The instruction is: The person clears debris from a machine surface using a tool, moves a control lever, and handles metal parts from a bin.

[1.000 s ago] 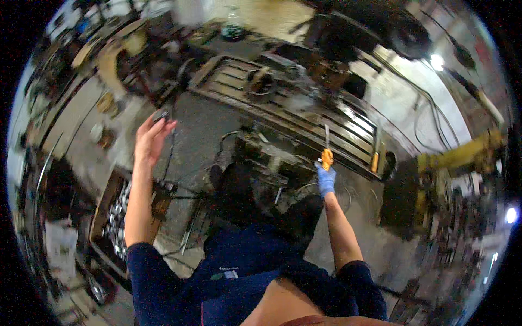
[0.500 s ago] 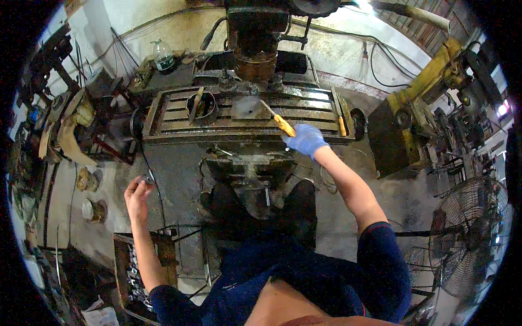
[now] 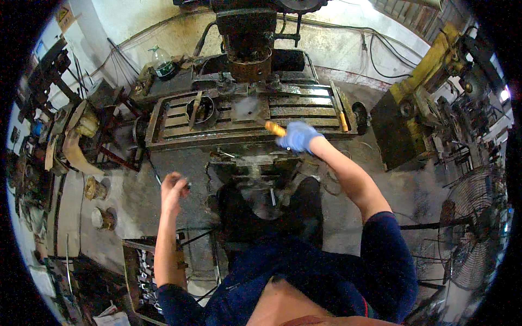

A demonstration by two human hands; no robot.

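My right hand (image 3: 298, 137), in a blue glove, is closed around the yellow handle of a tool (image 3: 275, 129) above the front of the slotted machine table (image 3: 304, 124). The tool's thin shaft is blurred, and its kind cannot be made out. It points toward a flat block (image 3: 246, 112) at the table's middle, where a whitish haze blurs the surface. My bare left hand (image 3: 171, 190) is raised at the left, fingers pinched on a small dark metal part (image 3: 187, 186). A round pot (image 3: 209, 122) with a wooden-handled stick (image 3: 196, 107) stands on the table's left side.
A second orange-handled tool (image 3: 343, 120) lies along the table's right end. The machine's spindle head (image 3: 247, 32) hangs behind the block. By my left forearm stands a crate (image 3: 130, 271) of metal pieces. A large fan (image 3: 470, 228) is at right; a yellow machine (image 3: 429, 62) stands farther back.
My left hand has moved right, toward the machine, with the small part still in it. The yellow-handled tool has drawn slightly left and nearer. The whole view has shifted a little.
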